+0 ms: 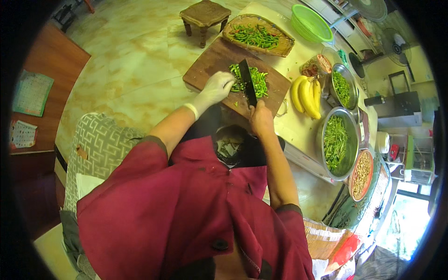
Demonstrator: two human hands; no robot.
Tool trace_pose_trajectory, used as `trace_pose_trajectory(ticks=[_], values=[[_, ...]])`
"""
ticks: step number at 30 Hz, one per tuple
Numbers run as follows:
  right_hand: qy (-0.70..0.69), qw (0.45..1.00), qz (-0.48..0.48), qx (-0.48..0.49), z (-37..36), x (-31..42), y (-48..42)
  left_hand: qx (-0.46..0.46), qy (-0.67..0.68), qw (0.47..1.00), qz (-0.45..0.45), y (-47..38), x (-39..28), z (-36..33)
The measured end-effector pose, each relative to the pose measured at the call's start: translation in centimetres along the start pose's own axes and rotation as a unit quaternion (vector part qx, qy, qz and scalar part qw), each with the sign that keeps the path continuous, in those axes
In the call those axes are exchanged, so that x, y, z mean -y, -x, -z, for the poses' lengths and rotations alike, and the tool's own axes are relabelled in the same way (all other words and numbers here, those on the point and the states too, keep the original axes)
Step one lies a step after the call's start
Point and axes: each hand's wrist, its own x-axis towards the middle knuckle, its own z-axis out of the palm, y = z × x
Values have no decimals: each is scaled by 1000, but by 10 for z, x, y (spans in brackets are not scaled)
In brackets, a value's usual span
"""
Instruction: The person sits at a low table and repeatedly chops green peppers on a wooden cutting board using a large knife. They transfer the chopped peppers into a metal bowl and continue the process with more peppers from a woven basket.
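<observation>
My right hand (261,117) is closed around the handle of a dark-bladed cleaver (247,82), whose broad blade stands among chopped green peppers (259,81). These lie on a brown wooden cutting board (210,57). My left hand (219,85), in a pale glove, rests with curled fingers at the left edge of the chopped pile; whether it holds any pieces cannot be told. Beyond the board, a woven bamboo basket (288,43) holds whole green peppers (257,36) with a few red ones.
Bananas (307,96) lie right of the board, near a jar (316,65). Farther right are a metal bowl (354,92) and a larger one (353,154) with cut greens, and a tray of peanut-like pieces (362,175). A green colander (311,24) and a wooden stool (205,13) stand beyond.
</observation>
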Motion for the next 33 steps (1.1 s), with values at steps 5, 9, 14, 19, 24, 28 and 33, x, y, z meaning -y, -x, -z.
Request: trace_pose_trajectory(ticks=[5, 9, 14, 19, 24, 28, 33], values=[[31, 999, 8, 23, 12, 8, 10, 91, 14, 992, -84, -10, 18, 22], [44, 997, -11, 65, 11, 17, 13, 136, 7, 985, -106, 5, 18, 31], [61, 995, -28, 78, 10, 26, 14, 88, -2, 992, -90, 8, 13, 21], [82, 993, -18, 88, -4, 28, 10, 39, -21, 995, -88, 9, 14, 3], [55, 997, -14, 46, -22, 14, 9, -18, -10, 996, -90, 10, 12, -6], [1, 1000, -10, 5, -6, -2, 6, -16, -29, 999, -18, 7, 2, -8], [39, 999, 24, 20, 9, -1, 12, -29, 31, 999, 16, 14, -5, -3]])
